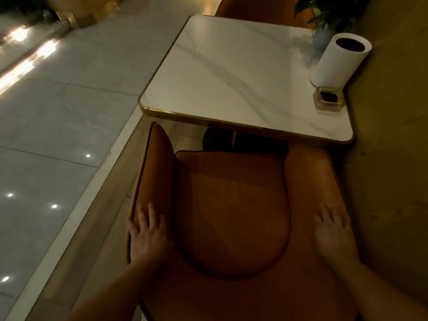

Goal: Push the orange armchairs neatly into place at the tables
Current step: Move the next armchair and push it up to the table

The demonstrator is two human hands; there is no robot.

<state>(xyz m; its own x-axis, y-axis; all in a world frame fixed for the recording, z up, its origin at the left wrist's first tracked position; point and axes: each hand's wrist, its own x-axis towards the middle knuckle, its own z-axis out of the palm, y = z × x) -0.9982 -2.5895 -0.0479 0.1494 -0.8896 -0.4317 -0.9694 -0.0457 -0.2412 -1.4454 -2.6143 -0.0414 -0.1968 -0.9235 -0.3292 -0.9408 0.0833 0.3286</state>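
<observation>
The orange armchair (231, 205) is pressed by the left hand (148, 232) and right hand (333, 235), laid flat, nothing gripped. It should be pushed evenly, square to the table (231, 72) edge.

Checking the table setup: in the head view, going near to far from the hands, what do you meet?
Left hand and right hand on the near armchair → table → glass dish → paper roll → plant → far armchair.
</observation>
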